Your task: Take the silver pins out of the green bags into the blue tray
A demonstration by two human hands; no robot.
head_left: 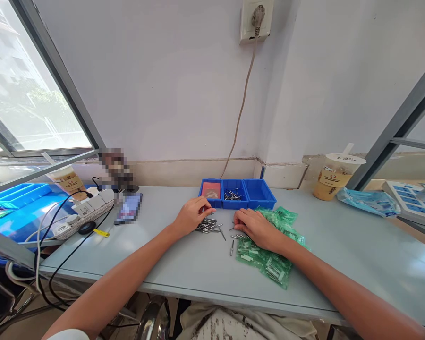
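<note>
My left hand [194, 216] hovers by the front of the blue bins, its thumb and fingers pinched together; whatever is between them is too small to make out. Beneath it lies a pile of small silver metal pins [208, 225], rivet-like in shape. My right hand [258, 228] rests on the table edge of some green plastic bags [265, 259], fingers curled inward at a few loose pins [239, 236]; its fingertips are partly hidden. One pin [232, 248] lies apart, nearer to me. More such pieces show through the bags.
Three joined blue bins [260, 194] stand by the wall: a reddish item [211, 190] in the left, metal pins in the middle. A phone [128, 208], power strip [88, 210] and cables are at left. A drink cup [335, 177] and blue packet [368, 202] sit at right.
</note>
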